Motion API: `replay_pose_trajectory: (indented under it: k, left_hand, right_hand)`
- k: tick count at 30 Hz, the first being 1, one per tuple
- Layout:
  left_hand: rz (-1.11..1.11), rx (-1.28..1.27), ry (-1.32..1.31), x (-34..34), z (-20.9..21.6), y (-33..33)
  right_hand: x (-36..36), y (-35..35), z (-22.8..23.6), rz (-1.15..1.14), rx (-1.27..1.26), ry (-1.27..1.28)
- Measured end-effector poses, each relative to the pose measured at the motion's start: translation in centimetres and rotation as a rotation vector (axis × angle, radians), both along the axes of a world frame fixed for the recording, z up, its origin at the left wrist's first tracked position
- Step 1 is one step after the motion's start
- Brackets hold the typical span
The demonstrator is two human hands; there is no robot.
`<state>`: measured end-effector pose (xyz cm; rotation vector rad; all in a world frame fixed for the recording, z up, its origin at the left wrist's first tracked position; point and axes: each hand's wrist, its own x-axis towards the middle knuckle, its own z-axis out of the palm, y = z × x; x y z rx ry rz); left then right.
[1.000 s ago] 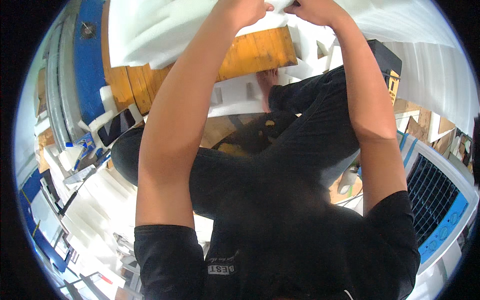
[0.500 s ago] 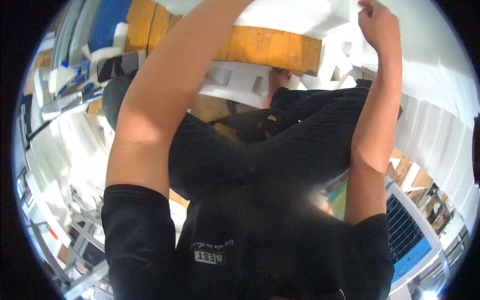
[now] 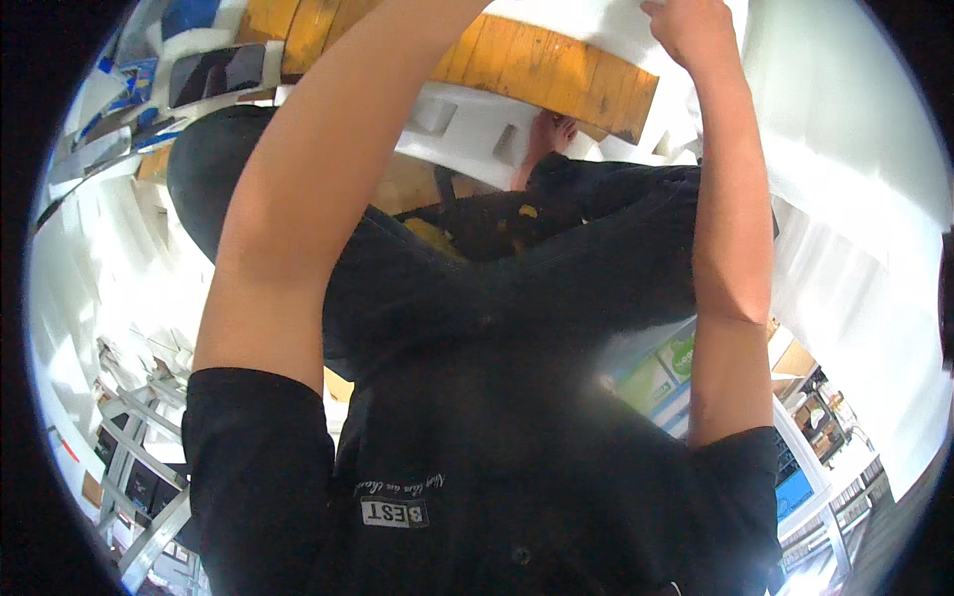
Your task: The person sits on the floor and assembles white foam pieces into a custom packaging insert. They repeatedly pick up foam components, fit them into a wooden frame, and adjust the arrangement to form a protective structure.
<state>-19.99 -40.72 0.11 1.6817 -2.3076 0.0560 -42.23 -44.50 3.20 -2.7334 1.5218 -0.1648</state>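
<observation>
My right hand (image 3: 694, 35) is at the top, right of the middle, with its fingers curled in and partly cut off by the edge. White foam-like sheet material (image 3: 596, 18) lies right beside its fingertips. Whatever the fingers pinch, if anything, does not show. The left forearm (image 3: 383, 89) runs up across a yellow-brown wooden board (image 3: 556, 74), and my left hand lies beyond the upper edge. Below the board sits a white foam block (image 3: 467, 134) with rectangular recesses.
A flat black-screened device (image 3: 216, 75) rests on white foam at the upper left. Tall white sheeting (image 3: 825, 149) hangs along the right. Metal frame bars (image 3: 149, 447) stand at the lower left. My bare foot (image 3: 545, 144) touches the foam block's right end.
My right hand has moved left, its fingers still curled. The whole view has tilted a little, so the board slopes more. My left hand stays out of sight.
</observation>
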Motion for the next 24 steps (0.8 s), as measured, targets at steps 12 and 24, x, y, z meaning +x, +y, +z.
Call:
replay_pose_trajectory:
  k: [12,24]
  left_hand:
    - [0.051,-0.075,0.054,-0.8,-0.3,0.4]
    - [0.350,-0.685,0.702,10.2,-3.4,-1.3]
  right_hand:
    - [2.4,1.7,-1.7,-0.074,-0.170,0.189]
    - [4.0,-0.8,-2.0,-0.049,-0.232,-0.126]
